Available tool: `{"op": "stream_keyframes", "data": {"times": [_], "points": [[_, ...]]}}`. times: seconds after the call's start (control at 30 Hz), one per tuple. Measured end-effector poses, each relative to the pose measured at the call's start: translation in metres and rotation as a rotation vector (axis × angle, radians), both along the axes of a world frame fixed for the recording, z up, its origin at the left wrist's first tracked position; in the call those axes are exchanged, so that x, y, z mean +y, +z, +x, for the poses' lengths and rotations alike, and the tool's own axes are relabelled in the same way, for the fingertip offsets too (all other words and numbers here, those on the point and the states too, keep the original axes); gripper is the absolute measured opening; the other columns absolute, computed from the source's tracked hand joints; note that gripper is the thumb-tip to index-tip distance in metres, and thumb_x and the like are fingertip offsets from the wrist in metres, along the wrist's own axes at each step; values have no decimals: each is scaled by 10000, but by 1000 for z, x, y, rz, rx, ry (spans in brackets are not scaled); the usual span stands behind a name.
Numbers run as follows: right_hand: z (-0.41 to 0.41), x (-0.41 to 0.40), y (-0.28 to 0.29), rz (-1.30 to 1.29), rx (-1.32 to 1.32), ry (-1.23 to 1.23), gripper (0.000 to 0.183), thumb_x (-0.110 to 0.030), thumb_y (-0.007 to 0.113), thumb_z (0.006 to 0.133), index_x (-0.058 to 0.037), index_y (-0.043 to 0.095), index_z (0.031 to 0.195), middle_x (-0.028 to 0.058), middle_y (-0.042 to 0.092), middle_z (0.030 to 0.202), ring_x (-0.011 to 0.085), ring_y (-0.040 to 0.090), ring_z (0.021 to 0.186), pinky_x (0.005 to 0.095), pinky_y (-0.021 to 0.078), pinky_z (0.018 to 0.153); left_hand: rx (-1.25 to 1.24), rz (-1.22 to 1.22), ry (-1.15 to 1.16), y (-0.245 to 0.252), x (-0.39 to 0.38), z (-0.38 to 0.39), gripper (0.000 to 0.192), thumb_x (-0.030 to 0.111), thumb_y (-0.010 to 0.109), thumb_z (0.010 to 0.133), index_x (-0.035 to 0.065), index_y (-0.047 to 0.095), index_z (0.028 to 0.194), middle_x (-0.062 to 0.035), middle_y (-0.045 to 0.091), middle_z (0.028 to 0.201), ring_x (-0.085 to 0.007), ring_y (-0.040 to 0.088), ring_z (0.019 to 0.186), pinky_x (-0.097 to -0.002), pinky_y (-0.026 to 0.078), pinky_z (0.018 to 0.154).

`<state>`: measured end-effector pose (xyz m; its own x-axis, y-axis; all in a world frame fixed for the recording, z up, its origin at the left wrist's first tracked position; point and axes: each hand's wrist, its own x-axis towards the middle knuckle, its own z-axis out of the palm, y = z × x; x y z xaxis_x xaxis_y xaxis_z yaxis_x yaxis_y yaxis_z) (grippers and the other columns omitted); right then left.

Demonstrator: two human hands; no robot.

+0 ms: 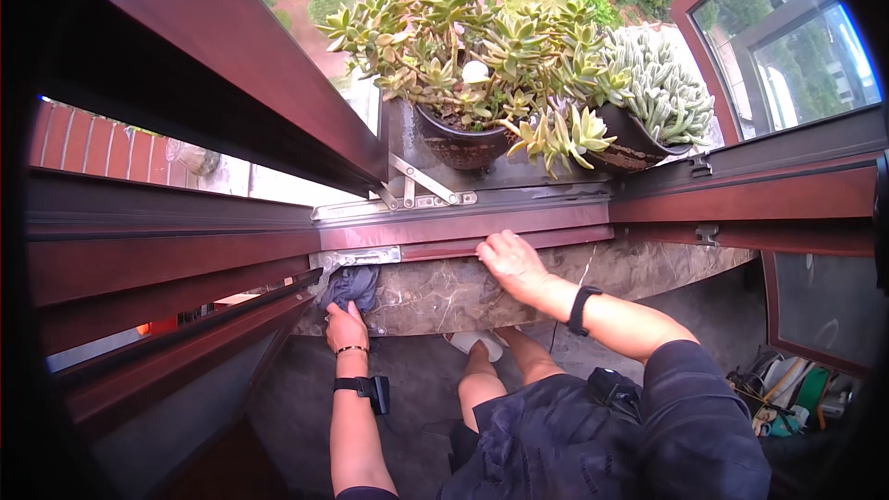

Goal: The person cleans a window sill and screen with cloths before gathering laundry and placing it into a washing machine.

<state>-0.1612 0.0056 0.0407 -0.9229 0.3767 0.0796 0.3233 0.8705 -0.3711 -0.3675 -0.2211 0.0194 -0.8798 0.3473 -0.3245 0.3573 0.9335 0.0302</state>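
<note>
At the left end of the brown marble windowsill [444,295], my left hand [346,326] grips a crumpled dark cloth [353,287], just below a metal window stay [368,256]. My right hand [510,260] rests with bent fingers on the lower ledge of the dark red window frame [444,251]; no object shows in it, though its palm side is hidden. Beyond the frame, a potted succulent [464,142] and a second dark pot [628,139] with pale, finger-like stems stand on the outer ledge.
Window sashes stand open at the left [243,69] and the upper right [729,48]. A metal hinge arm [425,182] spans the left corner of the opening. Assorted items [799,389] lie at the lower right. A thin dark cable hangs beneath my right wrist.
</note>
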Motion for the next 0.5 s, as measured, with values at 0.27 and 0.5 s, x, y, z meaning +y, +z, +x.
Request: {"op": "stream_keyframes", "data": {"times": [0.27,0.5], "points": [[93,45,8,-21,19,-193,301,70,506,574,-34,490,856,114,473,809,288,463,775,358,419,674,24,23,-22,-4,-2,-1,346,323,412,834,-9,372,924,-260,542,812,-418,535,750,-473,422,662],[103,53,33,119,376,-456,289,108,507,596,-15,514,858,129,488,855,298,461,822,375,389,717,24,8,-34,-5,-4,-1,355,329,393,846,-18,365,918,-268,537,795,-422,531,736,-475,418,651]]}}
